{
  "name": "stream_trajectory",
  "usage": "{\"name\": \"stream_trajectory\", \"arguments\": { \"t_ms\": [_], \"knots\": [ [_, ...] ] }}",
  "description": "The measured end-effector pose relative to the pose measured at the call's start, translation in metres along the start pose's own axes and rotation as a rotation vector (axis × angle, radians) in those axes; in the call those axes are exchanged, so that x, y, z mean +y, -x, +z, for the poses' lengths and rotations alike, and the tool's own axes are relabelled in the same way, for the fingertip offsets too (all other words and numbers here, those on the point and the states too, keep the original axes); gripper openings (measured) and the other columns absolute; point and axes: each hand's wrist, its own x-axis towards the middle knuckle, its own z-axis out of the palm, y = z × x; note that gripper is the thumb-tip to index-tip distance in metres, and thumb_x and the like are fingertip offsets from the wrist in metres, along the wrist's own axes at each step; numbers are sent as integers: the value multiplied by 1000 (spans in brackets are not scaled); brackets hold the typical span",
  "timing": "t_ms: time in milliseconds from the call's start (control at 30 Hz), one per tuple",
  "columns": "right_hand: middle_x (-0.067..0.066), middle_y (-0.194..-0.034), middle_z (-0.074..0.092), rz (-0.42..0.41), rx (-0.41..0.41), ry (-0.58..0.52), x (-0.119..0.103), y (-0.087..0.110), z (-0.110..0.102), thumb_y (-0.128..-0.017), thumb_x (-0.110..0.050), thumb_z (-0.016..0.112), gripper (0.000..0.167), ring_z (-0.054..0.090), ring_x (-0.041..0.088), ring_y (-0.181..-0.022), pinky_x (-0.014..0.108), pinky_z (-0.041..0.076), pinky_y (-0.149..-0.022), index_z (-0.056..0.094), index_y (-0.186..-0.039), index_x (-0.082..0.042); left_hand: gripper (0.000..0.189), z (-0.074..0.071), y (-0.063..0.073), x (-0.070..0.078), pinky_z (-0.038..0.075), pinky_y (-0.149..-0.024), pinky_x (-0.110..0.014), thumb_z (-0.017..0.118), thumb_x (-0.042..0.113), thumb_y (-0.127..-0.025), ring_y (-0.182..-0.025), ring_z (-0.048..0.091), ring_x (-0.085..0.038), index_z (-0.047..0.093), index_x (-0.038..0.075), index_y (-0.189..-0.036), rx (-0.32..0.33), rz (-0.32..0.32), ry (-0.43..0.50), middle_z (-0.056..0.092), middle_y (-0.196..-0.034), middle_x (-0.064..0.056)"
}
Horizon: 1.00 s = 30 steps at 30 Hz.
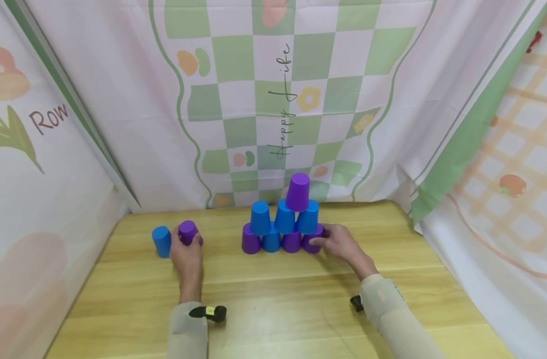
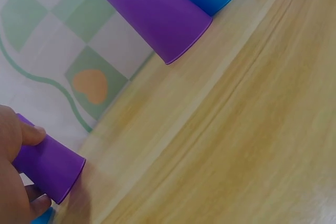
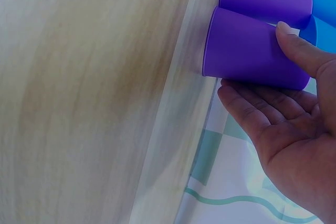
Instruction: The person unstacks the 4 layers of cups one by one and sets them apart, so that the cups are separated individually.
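Note:
Upside-down cups form a stack at the table's back. Its bottom row has a purple cup (image 1: 251,239) at the left end, a blue cup (image 1: 271,239), another purple cup (image 1: 292,240) and a right-end purple cup (image 3: 252,51). Three blue cups (image 1: 260,218) make the second row, topped by a purple cup (image 1: 298,192) over the middle and right ones. My right hand (image 1: 341,243) rests against the right-end cup, fingers extended along its side and thumb on the near side. Farther left, my left hand (image 1: 186,254) grips a separate purple cup (image 2: 50,166) between thumb and fingers.
A lone blue cup (image 1: 161,242) stands just left of my left hand. The wooden table (image 1: 273,309) meets a printed curtain (image 1: 237,99) close behind the stack. More curtain hangs on both sides.

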Motion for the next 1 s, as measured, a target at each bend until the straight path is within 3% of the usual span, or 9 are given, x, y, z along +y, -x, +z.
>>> {"name": "stream_trajectory", "arguments": {
  "t_ms": [633, 1000],
  "knots": [
    [11, -110, 79, 2, -4, -12, 3, 0, 3, -93, -28, 81, 39, 73, 21, -91, 40, 63, -82, 75, -124, -6, 62, -2, 2, 0, 32, -126, -60, 69, 7, -101, -150, 42, -45, 43, 3, -157, -9, -5, 0, 47, -159, -25],
    [13, -109, 79, -9, 9, 11, 3, -2, 2, -93, -28, 82, 38, 72, 21, -89, 40, 62, -80, 76, -123, -5, 69, -2, 5, 6, 30, -128, -57, 67, 4, -100, -154, 36, -43, 36, 4, -161, -23, 7, 57, 39, -165, -25]
  ]
}}
